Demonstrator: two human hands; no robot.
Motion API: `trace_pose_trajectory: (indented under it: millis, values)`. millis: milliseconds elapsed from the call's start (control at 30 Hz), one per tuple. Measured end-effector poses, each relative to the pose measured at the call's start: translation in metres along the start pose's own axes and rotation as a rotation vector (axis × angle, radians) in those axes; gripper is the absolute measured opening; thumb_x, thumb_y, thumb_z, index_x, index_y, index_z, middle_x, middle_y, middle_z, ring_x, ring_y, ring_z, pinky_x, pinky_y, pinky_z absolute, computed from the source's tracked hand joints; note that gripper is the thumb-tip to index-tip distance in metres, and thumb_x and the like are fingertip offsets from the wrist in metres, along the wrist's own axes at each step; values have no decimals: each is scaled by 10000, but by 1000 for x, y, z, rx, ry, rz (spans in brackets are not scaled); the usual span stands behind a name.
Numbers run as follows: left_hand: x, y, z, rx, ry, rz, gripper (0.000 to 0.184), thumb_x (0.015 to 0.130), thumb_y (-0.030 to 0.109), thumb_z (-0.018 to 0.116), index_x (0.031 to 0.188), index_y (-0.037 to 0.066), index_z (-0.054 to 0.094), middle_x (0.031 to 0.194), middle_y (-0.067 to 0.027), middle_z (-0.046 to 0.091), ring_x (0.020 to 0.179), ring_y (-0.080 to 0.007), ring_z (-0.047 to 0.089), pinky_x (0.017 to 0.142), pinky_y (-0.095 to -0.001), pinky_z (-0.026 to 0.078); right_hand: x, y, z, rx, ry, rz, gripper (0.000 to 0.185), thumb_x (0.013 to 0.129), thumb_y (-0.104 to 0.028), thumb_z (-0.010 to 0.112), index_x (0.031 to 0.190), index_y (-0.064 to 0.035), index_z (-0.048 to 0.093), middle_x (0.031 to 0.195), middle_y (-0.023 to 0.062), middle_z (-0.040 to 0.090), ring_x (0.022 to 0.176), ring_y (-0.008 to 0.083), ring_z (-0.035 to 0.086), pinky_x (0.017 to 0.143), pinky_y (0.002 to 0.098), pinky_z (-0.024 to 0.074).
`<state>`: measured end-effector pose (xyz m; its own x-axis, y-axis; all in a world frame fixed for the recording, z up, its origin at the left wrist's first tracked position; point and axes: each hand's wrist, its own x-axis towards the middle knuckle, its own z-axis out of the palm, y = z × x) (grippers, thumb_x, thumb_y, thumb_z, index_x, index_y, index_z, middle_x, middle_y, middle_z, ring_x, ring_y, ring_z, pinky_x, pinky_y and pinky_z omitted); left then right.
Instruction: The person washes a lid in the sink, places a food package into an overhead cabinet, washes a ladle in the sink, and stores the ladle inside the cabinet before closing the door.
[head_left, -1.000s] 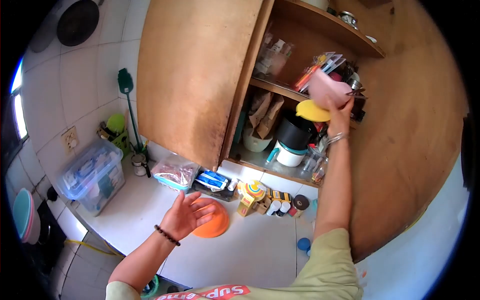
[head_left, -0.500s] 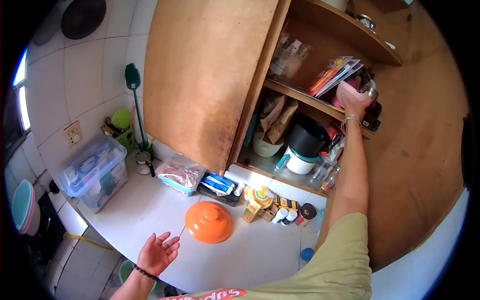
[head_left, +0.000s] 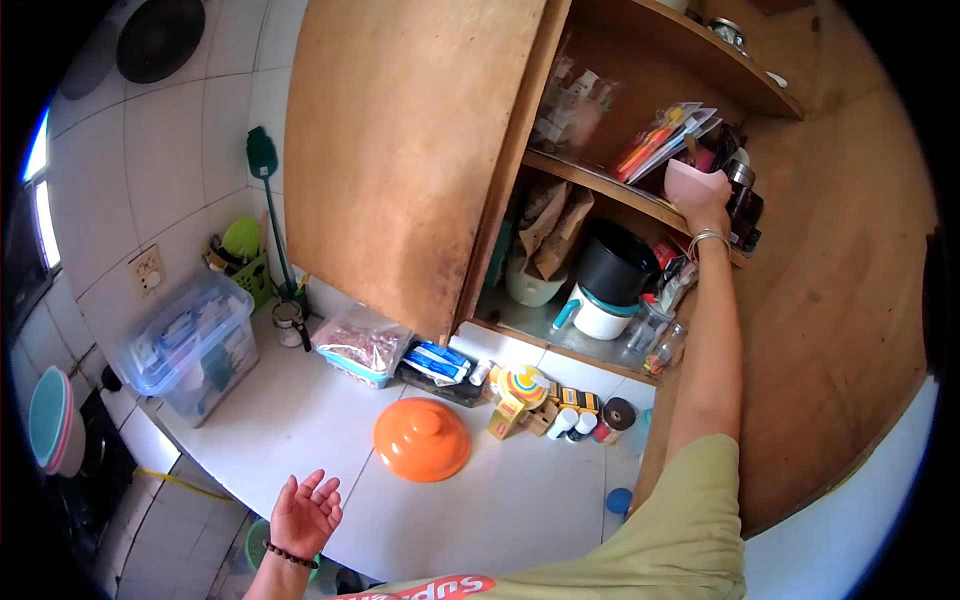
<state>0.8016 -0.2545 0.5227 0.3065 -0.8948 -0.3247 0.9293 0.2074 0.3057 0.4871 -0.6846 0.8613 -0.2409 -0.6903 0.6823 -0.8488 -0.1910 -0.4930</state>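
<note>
My right hand (head_left: 708,208) is up at the cupboard's middle shelf, closed on a pink bowl (head_left: 692,183) at the shelf's front edge. Behind the bowl lean several colourful packets (head_left: 660,143), and a dark bottle with a metal cap (head_left: 742,190) stands just to its right. My left hand (head_left: 306,512) hangs over the front of the white counter, palm up with its fingers apart and nothing in it. Nearest to that hand on the counter lies an orange lid (head_left: 422,440) with a round knob.
A wooden cupboard door (head_left: 400,150) hangs open left of the shelves. Below the bowl, a black pot (head_left: 612,262) sits on a white and teal one. Along the counter stand a clear plastic bin (head_left: 190,350), a bagged box (head_left: 360,345), small boxes and bottles, and a blue ball (head_left: 619,500).
The pink bowl has come slightly left and outward toward the shelf's edge in my right hand. My left hand has shifted slightly down and left, still open.
</note>
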Motion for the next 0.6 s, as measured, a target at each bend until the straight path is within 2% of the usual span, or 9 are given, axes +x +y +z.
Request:
trace_pose_trajectory:
  millis: [133, 267, 367, 467, 567, 600]
  values:
    - [2, -1, -1, 3, -12, -17, 356, 814, 346, 442, 976, 41, 528, 916, -136, 574, 784, -224, 563, 684, -319, 467, -14, 1, -12, -81, -28, -17, 883, 590, -335, 676, 1252, -74, 154, 1074, 227, 483, 969, 338, 493, 829, 350, 383]
    - [5, -3, -3, 9, -38, -32, 355, 811, 350, 446, 981, 51, 529, 925, -128, 572, 791, -224, 556, 688, -323, 460, -13, 2, -10, -99, -32, -31, 883, 596, -326, 686, 1257, -66, 159, 1078, 227, 481, 969, 336, 493, 828, 351, 385]
    - [7, -4, -6, 4, -45, -47, 360, 814, 360, 433, 981, 57, 532, 930, -121, 570, 793, -222, 549, 685, -324, 453, -4, 1, -4, -114, -21, -21, 915, 594, -265, 712, 1260, -41, 126, 1023, 226, 514, 929, 340, 515, 795, 370, 405]
    - [7, -5, -9, 3, -13, -46, 366, 818, 369, 417, 977, 61, 536, 929, -118, 571, 788, -220, 546, 680, -321, 450, 13, 6, 6, -101, -27, 44, 882, 609, -275, 702, 1252, -30, 151, 1084, 220, 478, 976, 317, 494, 842, 338, 380]
    - [7, -6, -7, -19, 36, -30, 383, 817, 367, 410, 965, 36, 532, 896, -128, 581, 763, -216, 563, 668, -325, 455, 28, 16, 17, -44, -60, 52, 859, 615, -219, 704, 1245, -17, 156, 1085, 212, 480, 978, 301, 494, 847, 330, 378]
    - [7, -6, -7, -21, 37, -21, 383, 817, 367, 410, 965, 36, 532, 896, -128, 581, 763, -216, 563, 668, -325, 455, 25, 11, 16, 106, -50, 125, 843, 633, -204, 694, 1241, 5, 149, 1065, 201, 498, 970, 297, 498, 832, 340, 383]
